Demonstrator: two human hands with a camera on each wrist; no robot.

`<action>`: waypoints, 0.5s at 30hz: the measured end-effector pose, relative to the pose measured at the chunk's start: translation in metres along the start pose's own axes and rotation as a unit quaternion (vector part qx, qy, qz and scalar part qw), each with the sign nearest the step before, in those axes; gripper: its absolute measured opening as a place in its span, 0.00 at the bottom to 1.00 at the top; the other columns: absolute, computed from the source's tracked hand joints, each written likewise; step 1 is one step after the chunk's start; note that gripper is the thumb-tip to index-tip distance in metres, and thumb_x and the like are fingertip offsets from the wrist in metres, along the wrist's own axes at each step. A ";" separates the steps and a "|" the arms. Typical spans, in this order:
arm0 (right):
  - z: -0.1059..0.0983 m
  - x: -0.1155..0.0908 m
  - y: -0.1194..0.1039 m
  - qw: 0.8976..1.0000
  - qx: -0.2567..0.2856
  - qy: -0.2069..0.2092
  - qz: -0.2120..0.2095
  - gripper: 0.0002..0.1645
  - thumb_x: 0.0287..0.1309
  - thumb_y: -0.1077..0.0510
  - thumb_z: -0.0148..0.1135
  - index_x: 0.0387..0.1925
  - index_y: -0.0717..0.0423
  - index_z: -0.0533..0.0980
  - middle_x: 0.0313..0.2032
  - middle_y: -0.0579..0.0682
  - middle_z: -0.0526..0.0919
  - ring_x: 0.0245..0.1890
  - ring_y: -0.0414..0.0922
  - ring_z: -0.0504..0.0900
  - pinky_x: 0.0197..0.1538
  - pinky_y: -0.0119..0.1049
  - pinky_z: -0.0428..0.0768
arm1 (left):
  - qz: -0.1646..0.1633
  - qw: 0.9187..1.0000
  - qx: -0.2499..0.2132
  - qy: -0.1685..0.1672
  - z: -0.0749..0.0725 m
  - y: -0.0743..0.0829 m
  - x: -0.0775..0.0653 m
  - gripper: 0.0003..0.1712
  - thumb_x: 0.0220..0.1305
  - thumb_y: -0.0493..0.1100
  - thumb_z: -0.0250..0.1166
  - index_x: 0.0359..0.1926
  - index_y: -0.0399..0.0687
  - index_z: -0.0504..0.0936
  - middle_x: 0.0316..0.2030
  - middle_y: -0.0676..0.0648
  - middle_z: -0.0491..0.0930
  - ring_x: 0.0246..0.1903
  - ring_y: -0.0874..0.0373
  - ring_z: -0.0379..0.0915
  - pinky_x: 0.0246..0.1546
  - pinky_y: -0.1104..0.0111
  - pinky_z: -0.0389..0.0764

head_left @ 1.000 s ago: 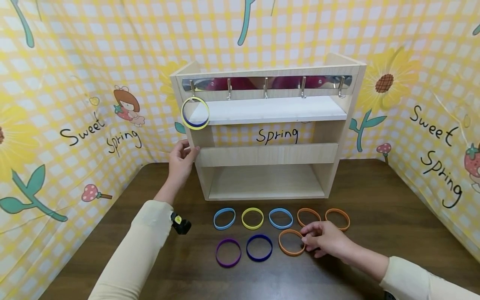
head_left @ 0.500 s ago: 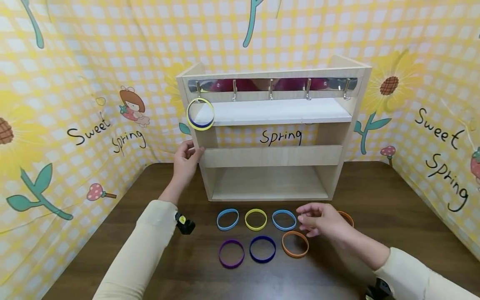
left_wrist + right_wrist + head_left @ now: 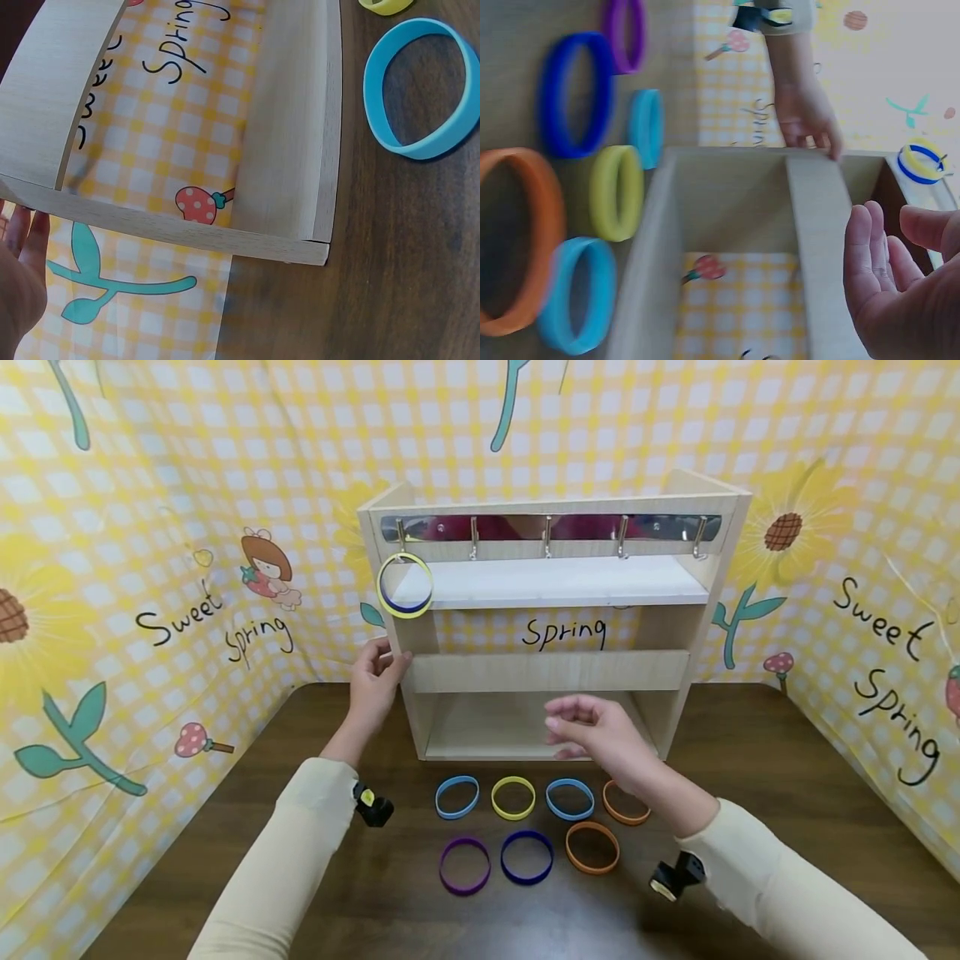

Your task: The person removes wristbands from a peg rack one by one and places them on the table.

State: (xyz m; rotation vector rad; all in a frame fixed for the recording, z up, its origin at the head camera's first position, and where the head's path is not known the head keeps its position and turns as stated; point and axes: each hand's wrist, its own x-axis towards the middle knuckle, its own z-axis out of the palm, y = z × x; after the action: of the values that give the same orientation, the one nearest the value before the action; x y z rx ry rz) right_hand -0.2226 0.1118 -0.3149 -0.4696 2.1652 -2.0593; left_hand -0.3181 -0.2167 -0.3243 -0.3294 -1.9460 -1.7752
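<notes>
My left hand holds the left side panel of a wooden shelf rack, thumb at its front edge. Above it, a yellow wristband and a dark blue wristband hang from the leftmost hook. My right hand is in the air before the rack's lower compartment, fingers loosely bent and nothing between them. Below it on the table lie an orange wristband, another orange wristband partly behind my wrist, and a light blue wristband.
Farther left lie a yellow wristband, a light blue wristband, a purple wristband and a dark blue wristband. The metal hook strip has several bare hooks. Checked cloth hangs around the brown table.
My right hand has risen from the orange wristbands up and left to the rack's front. Its forearm now covers where the rightmost orange wristband lay. My left hand stays on the rack.
</notes>
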 end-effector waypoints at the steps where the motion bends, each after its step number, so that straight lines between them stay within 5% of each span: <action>1: 0.004 0.005 -0.005 1.000 0.004 0.000 -0.005 0.19 0.62 0.62 0.64 0.53 0.67 0.74 0.42 0.57 0.81 0.41 0.52 0.84 0.41 0.43 0.82 | 0.003 1.000 -0.001 0.002 0.000 0.000 0.000 0.22 0.66 0.40 0.62 0.57 0.31 0.72 0.53 0.38 0.74 0.45 0.58 0.76 0.42 0.70 0.76; 6: 0.027 0.027 -0.027 0.999 0.028 -0.007 -0.028 0.21 0.63 0.63 0.61 0.55 0.69 0.72 0.50 0.63 0.79 0.44 0.54 0.82 0.43 0.43 0.82 | -0.001 1.000 -0.006 -0.005 0.001 0.022 -0.008 0.21 0.66 0.35 0.61 0.57 0.27 0.72 0.47 0.47 0.76 0.42 0.61 0.76 0.41 0.71 0.76; 8: 0.036 0.035 -0.034 0.998 0.039 -0.012 -0.039 0.23 0.64 0.63 0.61 0.57 0.71 0.70 0.52 0.66 0.77 0.45 0.54 0.82 0.44 0.43 0.82 | -0.005 1.000 -0.007 -0.010 0.002 0.030 -0.010 0.20 0.66 0.34 0.60 0.56 0.26 0.71 0.48 0.42 0.75 0.42 0.62 0.76 0.42 0.71 0.76; 12: 0.056 0.049 -0.046 0.996 0.066 -0.014 -0.057 0.22 0.64 0.62 0.62 0.56 0.68 0.71 0.53 0.67 0.75 0.45 0.54 0.82 0.45 0.44 0.81 | -0.002 1.000 -0.009 -0.012 0.000 0.020 -0.006 0.21 0.66 0.36 0.61 0.56 0.27 0.71 0.54 0.31 0.72 0.43 0.60 0.75 0.42 0.71 0.76; 15: 0.071 0.061 -0.055 0.994 0.084 -0.007 -0.067 0.19 0.64 0.61 0.62 0.54 0.67 0.73 0.51 0.65 0.77 0.44 0.50 0.83 0.44 0.43 0.82 | -0.004 1.000 -0.004 -0.006 -0.002 0.008 -0.002 0.22 0.66 0.38 0.62 0.57 0.30 0.72 0.54 0.33 0.73 0.44 0.59 0.75 0.42 0.71 0.76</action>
State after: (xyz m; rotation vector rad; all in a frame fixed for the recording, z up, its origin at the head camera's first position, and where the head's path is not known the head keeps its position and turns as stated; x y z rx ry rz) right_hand -0.2517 0.0239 -0.2581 -0.6223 1.9796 -2.2776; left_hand -0.3122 -0.2173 -0.3182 -0.3362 -1.9510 -1.7914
